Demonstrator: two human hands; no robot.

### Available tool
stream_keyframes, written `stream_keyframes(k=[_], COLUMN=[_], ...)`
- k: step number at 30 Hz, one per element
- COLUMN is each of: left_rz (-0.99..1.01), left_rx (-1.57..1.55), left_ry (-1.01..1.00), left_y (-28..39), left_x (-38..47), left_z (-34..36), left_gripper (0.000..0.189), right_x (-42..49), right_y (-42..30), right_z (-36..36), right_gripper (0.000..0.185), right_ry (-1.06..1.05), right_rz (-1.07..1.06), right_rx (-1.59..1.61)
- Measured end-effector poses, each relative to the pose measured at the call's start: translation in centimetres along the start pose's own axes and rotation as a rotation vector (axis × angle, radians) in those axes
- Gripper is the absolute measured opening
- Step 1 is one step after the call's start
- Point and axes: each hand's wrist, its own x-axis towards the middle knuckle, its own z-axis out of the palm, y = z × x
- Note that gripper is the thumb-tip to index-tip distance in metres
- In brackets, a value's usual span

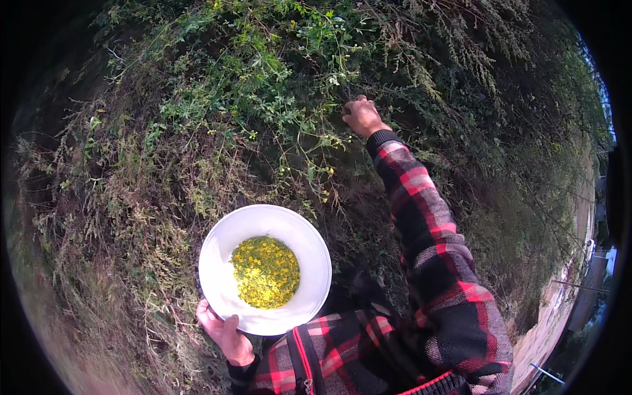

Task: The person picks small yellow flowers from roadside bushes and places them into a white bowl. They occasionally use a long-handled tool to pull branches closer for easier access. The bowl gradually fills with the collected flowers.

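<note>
My left hand (226,335) grips the near left rim of a white plastic bucket (314,266), thumb over the edge. Inside it lies a heap of small yellow flower heads and green buds (265,272), part in bright sun. Up ahead, my right hand (363,116) reaches into the foliage with its fingers curled. Whether a stem or flower is between those fingers is hidden. Just left of that hand grow leafy green flowering plants (276,98). Thin stems with small buds (335,140) hang below it, and a yellow bloom (330,171) shows lower down.
Dense dry, brownish weeds (133,197) surround the bucket. Drooping seed-headed stalks (429,79) overhang from the upper right. A strip of pale bare ground (535,331) runs along the right edge. My plaid jacket sleeve (434,222) crosses the right half.
</note>
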Motion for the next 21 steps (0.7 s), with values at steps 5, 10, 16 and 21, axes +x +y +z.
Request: stream_keyframes(k=[5, 10, 16, 21], left_rz=[-0.020, -0.050, 0.007, 0.041], left_rx=[0.055, 0.100, 0.111, 0.088], left_ry=[0.096, 0.100, 0.073, 0.123], left_y=[-0.3, 0.5, 0.8, 0.5], left_x=[-0.3, 0.1, 0.2, -0.4], left_z=[0.0, 0.1, -0.5, -2.8], left_gripper=[0.067, 0.067, 0.065, 0.065], right_x=[-0.1, -1.3, -5.7, -11.7], right_y=[3.0, 2.3, 1.8, 4.3], right_z=[-4.0, -7.3, -7.7, -6.5], right_gripper=[0.025, 0.022, 0.018, 0.017], right_ry=[-0.152, -0.500, -0.493, -0.576], right_rz=[-0.085, 0.077, 0.311, 0.325], right_rx=[1.040, 1.246, 1.332, 1.554])
